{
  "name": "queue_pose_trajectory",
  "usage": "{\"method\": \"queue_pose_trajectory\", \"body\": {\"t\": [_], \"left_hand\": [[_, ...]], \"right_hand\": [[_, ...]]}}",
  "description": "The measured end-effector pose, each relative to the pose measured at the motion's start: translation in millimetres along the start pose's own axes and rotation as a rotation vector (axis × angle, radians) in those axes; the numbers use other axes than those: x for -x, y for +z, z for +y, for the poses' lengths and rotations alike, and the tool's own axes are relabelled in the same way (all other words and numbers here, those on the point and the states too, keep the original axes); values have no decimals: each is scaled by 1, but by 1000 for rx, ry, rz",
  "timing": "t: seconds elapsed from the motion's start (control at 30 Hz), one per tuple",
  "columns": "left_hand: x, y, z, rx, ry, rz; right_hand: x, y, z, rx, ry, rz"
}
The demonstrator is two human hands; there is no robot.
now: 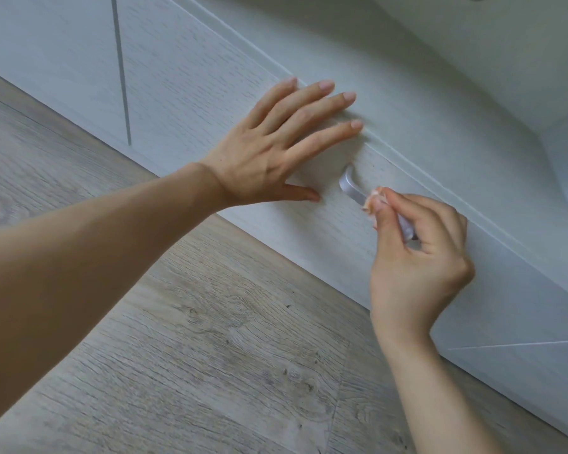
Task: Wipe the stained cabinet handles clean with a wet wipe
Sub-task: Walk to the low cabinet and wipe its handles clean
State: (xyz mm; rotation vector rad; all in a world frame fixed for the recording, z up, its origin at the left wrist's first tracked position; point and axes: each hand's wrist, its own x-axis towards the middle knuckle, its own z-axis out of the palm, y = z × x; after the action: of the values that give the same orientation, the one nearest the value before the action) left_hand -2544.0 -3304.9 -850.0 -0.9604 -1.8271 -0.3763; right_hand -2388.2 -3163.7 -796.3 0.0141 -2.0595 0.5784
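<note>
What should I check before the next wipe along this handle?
1. Wipe pinched in right hand: ok.
2. Wipe touching the handle: ok.
3. Left hand flat on the cabinet front, bracing it: ok.
4. Left fingers off the handle: ok.
5. Handle's far end clean: cannot tell, right hand hides it.
6. Wipe fresh enough: not ok, it looks stained orange.
</note>
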Motion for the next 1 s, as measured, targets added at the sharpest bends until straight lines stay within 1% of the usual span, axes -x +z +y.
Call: {"method": "queue_pose_trajectory", "body": {"t": [0.07,0.13,0.23,0.37,0.53,0.63,0.7,0.77,0.87,1.0], "left_hand": [[3,-1,-3,2,-82,35],[5,1,-3,-11,-114,52],[5,3,-2,-8,-104,74],[6,5,-3,15,-98,97],[5,4,-2,1,-91,104],[7,4,-1,12,-88,103],[7,4,-1,15,-90,100],[7,4,-2,7,-95,99],[7,6,-2,-10,-96,112],[6,9,-2,-9,-101,140]], "right_hand": [[1,-1,-1,9,7,-23],[-2,5,-5,45,-33,-41],[-9,18,-11,64,-99,-51],[-4,14,-9,23,-54,-37],[-9,17,-8,34,-114,-74],[-5,10,-8,-34,-10,-31],[-1,6,-11,-33,25,9],[-2,12,-16,-44,40,18],[-9,29,-26,-74,110,20],[-17,49,-36,111,140,36]]}}
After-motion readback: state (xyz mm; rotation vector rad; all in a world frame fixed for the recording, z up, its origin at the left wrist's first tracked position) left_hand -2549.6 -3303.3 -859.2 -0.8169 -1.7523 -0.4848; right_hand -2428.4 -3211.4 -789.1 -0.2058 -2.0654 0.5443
